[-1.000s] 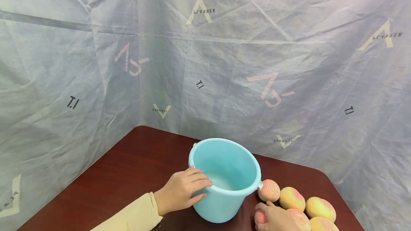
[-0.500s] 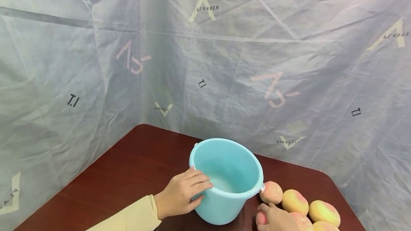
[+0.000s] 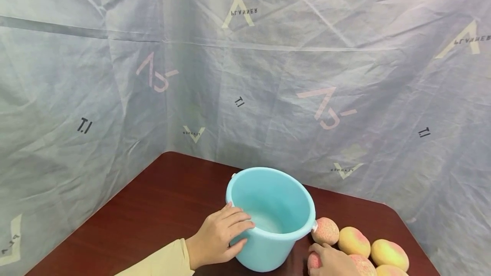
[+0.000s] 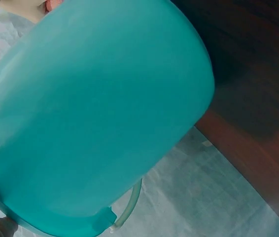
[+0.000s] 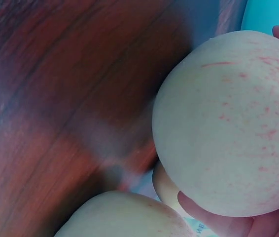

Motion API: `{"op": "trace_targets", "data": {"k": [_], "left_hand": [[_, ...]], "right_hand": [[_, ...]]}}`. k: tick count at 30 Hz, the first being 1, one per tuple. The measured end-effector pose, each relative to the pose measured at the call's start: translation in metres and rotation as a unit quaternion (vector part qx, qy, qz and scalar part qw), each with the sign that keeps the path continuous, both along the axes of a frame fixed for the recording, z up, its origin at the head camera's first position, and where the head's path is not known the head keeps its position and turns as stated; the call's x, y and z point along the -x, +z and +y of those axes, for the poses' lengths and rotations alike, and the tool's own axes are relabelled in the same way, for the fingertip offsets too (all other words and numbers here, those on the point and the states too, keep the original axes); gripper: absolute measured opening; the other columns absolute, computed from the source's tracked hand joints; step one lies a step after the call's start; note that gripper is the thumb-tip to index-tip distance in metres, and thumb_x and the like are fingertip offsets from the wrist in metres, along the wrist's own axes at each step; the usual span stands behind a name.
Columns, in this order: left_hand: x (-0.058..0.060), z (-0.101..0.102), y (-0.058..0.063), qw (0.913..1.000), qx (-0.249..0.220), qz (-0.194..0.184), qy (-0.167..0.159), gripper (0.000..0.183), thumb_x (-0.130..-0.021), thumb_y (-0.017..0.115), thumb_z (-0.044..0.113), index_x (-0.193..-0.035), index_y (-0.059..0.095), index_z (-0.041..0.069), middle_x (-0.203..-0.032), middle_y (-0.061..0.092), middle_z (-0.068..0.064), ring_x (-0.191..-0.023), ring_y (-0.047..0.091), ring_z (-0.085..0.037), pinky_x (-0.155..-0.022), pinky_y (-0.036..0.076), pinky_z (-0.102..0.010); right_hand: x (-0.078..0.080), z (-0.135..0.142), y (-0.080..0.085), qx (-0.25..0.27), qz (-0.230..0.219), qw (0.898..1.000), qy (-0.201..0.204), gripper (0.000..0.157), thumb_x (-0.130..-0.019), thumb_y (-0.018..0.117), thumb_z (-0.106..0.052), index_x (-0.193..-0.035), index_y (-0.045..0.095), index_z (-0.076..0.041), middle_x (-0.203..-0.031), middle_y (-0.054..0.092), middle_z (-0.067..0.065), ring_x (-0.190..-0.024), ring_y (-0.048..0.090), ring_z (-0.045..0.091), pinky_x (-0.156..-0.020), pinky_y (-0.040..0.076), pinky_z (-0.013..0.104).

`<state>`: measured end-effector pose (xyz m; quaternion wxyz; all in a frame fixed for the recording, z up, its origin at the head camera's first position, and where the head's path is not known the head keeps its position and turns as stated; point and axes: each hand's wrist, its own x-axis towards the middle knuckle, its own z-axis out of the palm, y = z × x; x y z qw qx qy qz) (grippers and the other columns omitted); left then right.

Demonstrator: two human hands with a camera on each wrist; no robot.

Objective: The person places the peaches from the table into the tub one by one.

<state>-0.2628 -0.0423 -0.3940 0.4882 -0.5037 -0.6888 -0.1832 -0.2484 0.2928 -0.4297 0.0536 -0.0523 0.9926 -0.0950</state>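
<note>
A light blue bucket (image 3: 264, 250) stands on the table, its inside bare. At its near left rim my left hand (image 3: 218, 237) holds on, fingers over the edge and thumb against the outer wall. The left wrist view is mostly filled by the bucket's side (image 4: 105, 108), with fingertips (image 4: 4, 226) at the rim. Right of the bucket, my right hand (image 3: 335, 262) grips a pink-speckled peach (image 3: 314, 261). The right wrist view shows this peach (image 5: 228, 123) close up, pale with red flecks, fingers around its far side.
Several more peaches sit by the right hand: a speckled one (image 3: 325, 231) near the bucket's handle joint, yellow ones (image 3: 353, 241) farther right. The dark red table (image 3: 153, 208) ends at a grey printed cloth (image 3: 268, 110) hung behind and to the left.
The head view shifts slightly. Both hands keep their places, the left on the bucket rim and the right on the peach.
</note>
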Motion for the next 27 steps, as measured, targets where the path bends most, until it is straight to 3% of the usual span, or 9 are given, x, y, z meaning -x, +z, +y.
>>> {"op": "trace_targets", "data": {"k": [7,10,14,17,21,27], "left_hand": [[0.0,0.0,0.001,1.0,0.004,-0.005,0.001,0.021,-0.083,0.062,0.017,-0.104,0.066,0.014,-0.102,0.066,0.002,-0.095,0.06,-0.013,-0.083,0.054,-0.047],[0.0,0.0,0.001,1.0,-0.001,0.0,0.004,0.018,-0.09,0.054,0.017,-0.1,0.067,0.014,-0.099,0.066,0.003,-0.093,0.061,-0.012,-0.082,0.055,-0.046],[0.0,-0.001,0.003,0.9998,-0.01,0.016,0.007,0.027,-0.096,0.045,0.024,-0.094,0.07,0.015,-0.092,0.068,0.005,-0.087,0.062,-0.011,-0.079,0.056,-0.042],[0.001,-0.001,0.006,0.9993,-0.015,0.032,0.009,0.016,-0.084,0.059,0.024,-0.09,0.071,0.015,-0.087,0.068,0.006,-0.083,0.062,-0.01,-0.077,0.057,-0.039],[0.001,0.0,0.009,0.9991,-0.016,0.037,0.012,0.028,-0.062,0.074,0.024,-0.088,0.07,0.015,-0.084,0.067,0.007,-0.08,0.061,-0.01,-0.077,0.056,-0.036],[0.0,0.002,0.01,0.9997,-0.006,0.024,0.009,0.032,-0.058,0.078,0.017,-0.089,0.07,0.016,-0.085,0.067,0.007,-0.082,0.061,-0.008,-0.078,0.056,-0.033]], "right_hand": [[-0.003,0.0,0.001,-0.004,0.013,1.0,0.007,0.036,-0.071,0.076,-0.036,-0.102,0.065,-0.021,-0.099,0.061,0.003,-0.07,0.058,0.018,-0.064,0.049,0.045],[-0.004,-0.001,0.001,-0.005,0.02,1.0,0.012,0.036,-0.071,0.076,-0.035,-0.101,0.065,-0.021,-0.098,0.061,0.003,-0.07,0.058,0.019,-0.064,0.049,0.046],[-0.005,-0.004,0.0,0.002,0.01,1.0,0.014,0.038,-0.071,0.076,-0.034,-0.103,0.065,-0.019,-0.1,0.061,0.004,-0.072,0.059,0.02,-0.065,0.049,0.047],[-0.004,-0.005,-0.001,-0.001,0.015,1.0,0.017,0.039,-0.07,0.077,-0.034,-0.104,0.065,-0.019,-0.099,0.06,0.003,-0.072,0.059,0.019,-0.065,0.05,0.047],[-0.003,-0.005,0.001,-0.011,0.038,0.999,0.023,0.038,-0.07,0.078,-0.034,-0.103,0.066,-0.019,-0.098,0.061,0.003,-0.072,0.059,0.02,-0.065,0.05,0.046],[-0.003,-0.002,0.003,0.004,0.002,1.0,0.006,0.035,-0.072,0.076,-0.033,-0.103,0.065,-0.02,-0.099,0.061,0.004,-0.073,0.058,0.019,-0.066,0.049,0.045]]}}
